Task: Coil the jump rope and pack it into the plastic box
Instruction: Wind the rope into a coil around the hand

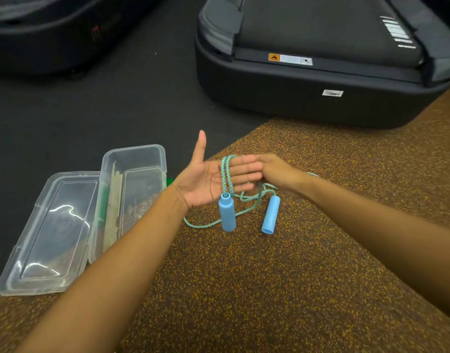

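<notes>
I hold my left hand [208, 179] flat and spread as a spool for the jump rope [226, 174]; my right hand [274, 171] pinches cord behind it, winding toward the open plastic box [132, 189].

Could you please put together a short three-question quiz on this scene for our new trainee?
1. True or false: the box is open.
2. The rope is looped over which hand? A) left hand B) right hand
3. Fill in: the handle not hanging from a hand lies on the ____.

Key: 1 true; 2 A; 3 floor.
</notes>
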Motion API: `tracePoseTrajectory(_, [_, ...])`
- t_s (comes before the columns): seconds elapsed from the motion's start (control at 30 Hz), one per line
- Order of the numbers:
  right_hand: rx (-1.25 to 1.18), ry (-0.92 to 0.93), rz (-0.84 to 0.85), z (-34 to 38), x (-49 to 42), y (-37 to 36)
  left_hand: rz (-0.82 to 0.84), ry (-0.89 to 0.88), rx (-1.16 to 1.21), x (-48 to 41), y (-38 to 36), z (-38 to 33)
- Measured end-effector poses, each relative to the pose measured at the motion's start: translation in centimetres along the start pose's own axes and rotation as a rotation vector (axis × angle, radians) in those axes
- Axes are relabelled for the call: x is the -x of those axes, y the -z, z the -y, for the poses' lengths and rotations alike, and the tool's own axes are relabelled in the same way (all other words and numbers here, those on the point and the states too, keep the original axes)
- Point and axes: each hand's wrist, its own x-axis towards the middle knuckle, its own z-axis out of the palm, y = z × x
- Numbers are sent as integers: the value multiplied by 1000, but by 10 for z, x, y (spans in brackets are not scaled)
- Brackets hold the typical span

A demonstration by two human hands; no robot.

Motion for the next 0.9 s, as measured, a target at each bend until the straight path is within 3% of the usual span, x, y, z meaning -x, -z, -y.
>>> tracePoseTrajectory(0.2, [141,-90,181,-1,11,2,-144,-112,37,2,6,-6])
tracePoseTrajectory(0.67, [494,-126,469,9,20,-26,-119,-270,207,9,7,-13])
tracePoseTrajectory(0.9, [841,126,383,48,27,-29,-176,-191,152,8,2,-12])
